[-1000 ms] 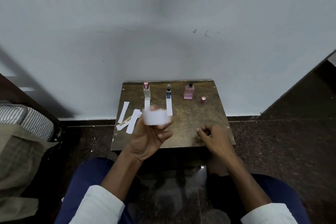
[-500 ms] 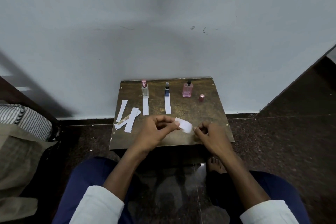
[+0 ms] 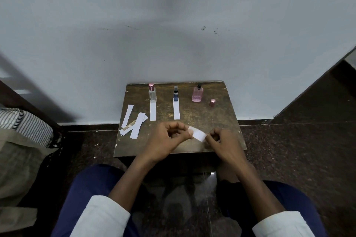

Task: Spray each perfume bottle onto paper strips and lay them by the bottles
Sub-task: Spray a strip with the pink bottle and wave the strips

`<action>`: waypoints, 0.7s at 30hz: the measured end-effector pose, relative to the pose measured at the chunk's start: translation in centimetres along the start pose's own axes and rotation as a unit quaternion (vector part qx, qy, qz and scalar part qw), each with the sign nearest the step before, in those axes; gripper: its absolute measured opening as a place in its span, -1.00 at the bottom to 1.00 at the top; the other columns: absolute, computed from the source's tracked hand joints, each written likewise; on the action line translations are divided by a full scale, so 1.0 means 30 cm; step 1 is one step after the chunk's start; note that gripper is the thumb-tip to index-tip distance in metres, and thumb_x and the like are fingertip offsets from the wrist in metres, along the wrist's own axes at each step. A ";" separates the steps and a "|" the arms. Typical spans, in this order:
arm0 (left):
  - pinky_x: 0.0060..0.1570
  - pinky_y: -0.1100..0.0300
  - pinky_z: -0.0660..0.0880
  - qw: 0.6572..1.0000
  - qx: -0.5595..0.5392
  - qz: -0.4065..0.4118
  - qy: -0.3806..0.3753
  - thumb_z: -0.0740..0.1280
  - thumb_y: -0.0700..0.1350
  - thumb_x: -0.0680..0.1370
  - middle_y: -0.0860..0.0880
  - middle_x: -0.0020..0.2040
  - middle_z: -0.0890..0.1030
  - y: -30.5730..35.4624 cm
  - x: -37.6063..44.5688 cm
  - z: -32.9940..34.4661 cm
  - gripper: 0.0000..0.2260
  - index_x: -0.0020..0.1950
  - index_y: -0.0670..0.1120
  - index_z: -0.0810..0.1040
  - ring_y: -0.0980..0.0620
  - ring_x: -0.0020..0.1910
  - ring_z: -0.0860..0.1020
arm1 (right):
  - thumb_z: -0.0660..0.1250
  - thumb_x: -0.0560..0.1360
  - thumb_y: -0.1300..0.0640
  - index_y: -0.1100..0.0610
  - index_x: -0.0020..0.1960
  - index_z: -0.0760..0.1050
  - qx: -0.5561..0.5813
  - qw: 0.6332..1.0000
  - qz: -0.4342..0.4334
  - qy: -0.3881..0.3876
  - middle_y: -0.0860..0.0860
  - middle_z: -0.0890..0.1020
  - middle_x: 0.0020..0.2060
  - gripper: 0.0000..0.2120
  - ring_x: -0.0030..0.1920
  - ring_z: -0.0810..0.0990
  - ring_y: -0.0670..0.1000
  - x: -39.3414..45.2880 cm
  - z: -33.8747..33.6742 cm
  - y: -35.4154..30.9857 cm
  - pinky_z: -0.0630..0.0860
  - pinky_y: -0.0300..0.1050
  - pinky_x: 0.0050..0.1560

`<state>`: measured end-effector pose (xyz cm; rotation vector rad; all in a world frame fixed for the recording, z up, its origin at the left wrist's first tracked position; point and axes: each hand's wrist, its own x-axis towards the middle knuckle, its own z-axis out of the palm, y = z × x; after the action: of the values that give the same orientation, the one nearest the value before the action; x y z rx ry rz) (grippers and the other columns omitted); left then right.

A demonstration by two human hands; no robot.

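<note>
Three perfume bottles stand along the back of a small brown table: a clear one with a pink cap, a dark blue one and an uncapped pink one. A white strip lies in front of the clear bottle, and another strip lies in front of the blue one. My left hand and my right hand pinch the two ends of a white paper strip just above the table's front.
A loose pink cap stands right of the pink bottle. Spare white strips lie in a pile at the table's left. The wall rises directly behind the table. A striped cloth and bag sit on the left floor.
My left hand has lowered the strip from in front of the bottles to the table's front. My right hand has risen to pinch its other end.
</note>
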<state>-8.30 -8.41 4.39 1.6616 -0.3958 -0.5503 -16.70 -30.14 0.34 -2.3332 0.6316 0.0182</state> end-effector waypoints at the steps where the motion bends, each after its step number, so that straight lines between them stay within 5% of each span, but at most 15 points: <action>1: -0.27 0.38 0.39 0.994 -0.104 -0.019 -0.036 0.54 -0.12 0.59 0.00 -0.26 0.68 0.023 -0.008 -0.001 -0.93 -0.06 -0.09 0.74 0.22 -0.36 0.54 | 0.40 0.57 -0.14 -0.03 -0.14 0.62 -0.007 1.000 -0.004 0.002 -0.09 0.70 -0.32 -0.79 -0.23 0.68 -0.03 0.002 -0.001 0.001 0.60 0.00 -0.16; 3: -0.31 0.29 0.16 0.960 -0.263 -0.046 -0.087 0.62 0.00 0.48 0.02 -0.29 0.53 0.042 -0.014 -0.011 -0.83 -0.07 -0.06 0.74 0.21 -0.41 0.37 | 0.42 0.58 -0.08 -0.02 -0.18 0.59 -0.014 1.000 -0.008 0.004 -0.09 0.68 -0.35 -0.80 -0.24 0.67 -0.03 0.004 -0.002 0.000 0.55 -0.03 -0.20; 5: -0.33 0.25 0.11 0.952 -0.289 -0.070 -0.079 0.67 0.04 0.40 0.07 -0.33 0.52 0.049 -0.010 -0.016 -0.74 -0.05 -0.07 0.72 0.20 -0.43 0.34 | 0.41 0.60 -0.08 -0.04 -0.19 0.58 -0.002 1.000 -0.012 0.003 -0.09 0.71 -0.35 -0.78 -0.26 0.69 -0.08 0.003 0.002 0.004 0.63 0.02 -0.13; 7: -0.35 0.34 0.32 0.995 -0.082 -0.064 -0.010 0.59 -0.06 0.53 0.13 -0.35 0.64 0.022 0.004 -0.019 -0.86 -0.01 -0.09 0.73 0.18 -0.42 0.48 | 0.40 0.61 -0.11 -0.06 -0.17 0.60 0.004 1.000 -0.012 0.001 -0.09 0.73 -0.33 -0.78 -0.25 0.70 -0.10 0.002 0.006 0.005 0.67 0.06 -0.08; 9: -0.11 0.18 0.65 0.980 0.188 -0.051 0.044 0.56 -0.03 0.57 0.18 -0.25 0.75 -0.006 0.010 -0.029 -0.93 -0.02 -0.01 0.76 0.25 -0.26 0.68 | 0.40 0.61 -0.11 -0.06 -0.16 0.60 0.004 1.000 -0.011 0.002 -0.09 0.73 -0.32 -0.78 -0.24 0.71 -0.09 -0.001 0.005 0.004 0.67 0.08 -0.07; 10: 0.00 0.11 0.69 0.970 0.228 -0.057 0.054 0.56 0.00 0.57 0.17 -0.21 0.76 -0.013 0.011 -0.038 -0.92 -0.02 0.01 0.77 0.26 -0.20 0.71 | 0.40 0.61 -0.11 -0.06 -0.17 0.59 0.002 1.000 -0.011 0.005 -0.09 0.73 -0.32 -0.78 -0.23 0.71 -0.09 -0.001 0.004 0.004 0.67 0.07 -0.07; 11: 0.02 0.14 0.69 0.981 0.179 -0.063 0.048 0.56 -0.02 0.57 0.13 -0.19 0.77 -0.018 0.011 -0.045 -0.91 0.00 -0.01 0.77 0.25 -0.19 0.71 | 0.40 0.61 -0.11 -0.07 -0.18 0.58 0.002 1.000 -0.014 0.008 -0.09 0.73 -0.31 -0.77 -0.23 0.71 -0.09 0.003 0.004 0.007 0.67 0.06 -0.06; 13: -0.28 0.36 0.51 0.994 -0.075 -0.073 -0.013 0.57 -0.05 0.56 0.07 -0.24 0.70 0.007 -0.003 -0.051 -0.85 0.02 -0.11 0.75 0.23 -0.35 0.60 | 0.40 0.62 -0.10 -0.08 -0.19 0.57 0.004 1.000 -0.017 0.005 -0.09 0.74 -0.31 -0.77 -0.22 0.71 -0.10 0.004 0.001 0.005 0.67 0.04 -0.05; 15: -0.41 0.35 0.20 0.939 -0.328 -0.065 -0.081 0.65 0.02 0.45 0.08 -0.27 0.56 0.053 -0.014 -0.045 -0.76 -0.02 -0.08 0.73 0.22 -0.44 0.41 | 0.41 0.62 -0.08 -0.09 -0.20 0.55 0.005 1.000 -0.020 0.007 -0.10 0.73 -0.32 -0.77 -0.25 0.70 -0.11 0.004 0.002 0.002 0.66 0.01 -0.08; 17: -0.44 0.36 0.13 0.883 -0.455 -0.060 -0.101 0.65 -0.05 0.43 0.14 -0.27 0.54 0.073 -0.014 -0.027 -0.83 -0.09 0.01 0.71 0.23 -0.46 0.36 | 0.41 0.62 -0.08 -0.09 -0.19 0.57 0.014 1.000 -0.020 0.005 -0.11 0.72 -0.33 -0.78 -0.28 0.69 -0.13 0.001 0.004 0.001 0.66 0.01 -0.10; 19: -0.46 0.41 0.28 0.958 -0.277 -0.077 -0.011 0.56 -0.13 0.54 0.15 -0.27 0.63 0.041 0.006 -0.025 -0.92 -0.12 0.02 0.73 0.25 -0.47 0.44 | 0.41 0.62 -0.09 -0.07 -0.16 0.61 0.016 1.000 -0.020 -0.001 -0.11 0.73 -0.32 -0.79 -0.27 0.70 -0.13 -0.002 0.006 0.000 0.68 0.05 -0.08; 20: -0.39 0.38 0.41 0.994 -0.053 -0.078 0.058 0.54 -0.09 0.58 0.15 -0.25 0.69 0.008 0.020 -0.029 -0.94 -0.09 0.04 0.74 0.28 -0.42 0.53 | 0.41 0.62 -0.09 -0.06 -0.15 0.62 0.015 1.000 -0.019 -0.001 -0.10 0.73 -0.32 -0.80 -0.27 0.71 -0.13 -0.003 0.006 0.000 0.68 0.07 -0.07; 21: -0.28 0.30 0.52 0.979 0.169 -0.070 0.093 0.54 0.00 0.58 0.18 -0.22 0.72 -0.019 0.024 -0.035 -0.95 -0.07 0.08 0.75 0.31 -0.33 0.61 | 0.41 0.62 -0.10 -0.05 -0.14 0.63 0.012 1.000 -0.017 0.000 -0.10 0.73 -0.32 -0.80 -0.26 0.71 -0.13 -0.002 0.007 0.001 0.68 0.08 -0.06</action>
<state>-7.15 -7.84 3.86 2.0628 -0.2447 -0.4431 -16.74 -29.98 0.19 -2.3201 0.5880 -0.0061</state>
